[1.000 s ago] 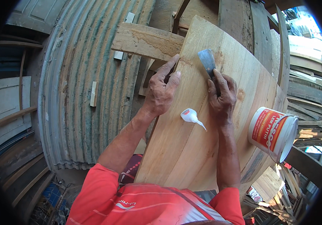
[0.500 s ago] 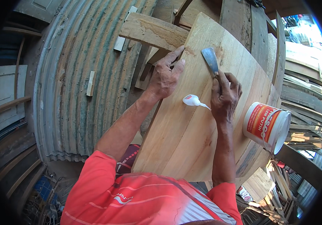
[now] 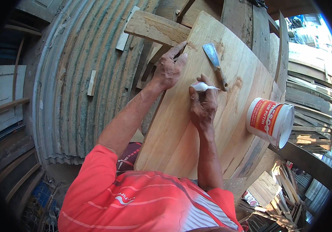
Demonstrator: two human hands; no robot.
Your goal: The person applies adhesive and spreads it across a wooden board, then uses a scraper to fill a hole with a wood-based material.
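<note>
A wide wooden panel [image 3: 185, 135] of joined planks lies in front of me. My left hand [image 3: 169, 67] rests on its left edge near the far end, fingers stretched along the rim and thumb apart. Over the middle of the panel, my right hand [image 3: 204, 102] grips a small white squeeze bottle [image 3: 201, 86] between thumb and fingers, its thin nozzle pointing right. A putty knife [image 3: 214, 62] lies on the wood just beyond, its grey blade facing away and its wooden handle toward me. Brownish smears mark the panel near the knife.
A white bucket [image 3: 270, 120] with a red and orange label stands at the panel's right edge. A wooden beam [image 3: 156, 29] juts out left of the panel's far end. Corrugated metal sheeting [image 3: 77, 85] covers the left side. Stacked boards [image 3: 309, 96] and scrap wood [image 3: 285, 189] fill the right.
My right hand has let go of the putty knife, which now lies on the panel. It has moved left and picked up the white squeeze bottle. My left hand stays at the edge.
</note>
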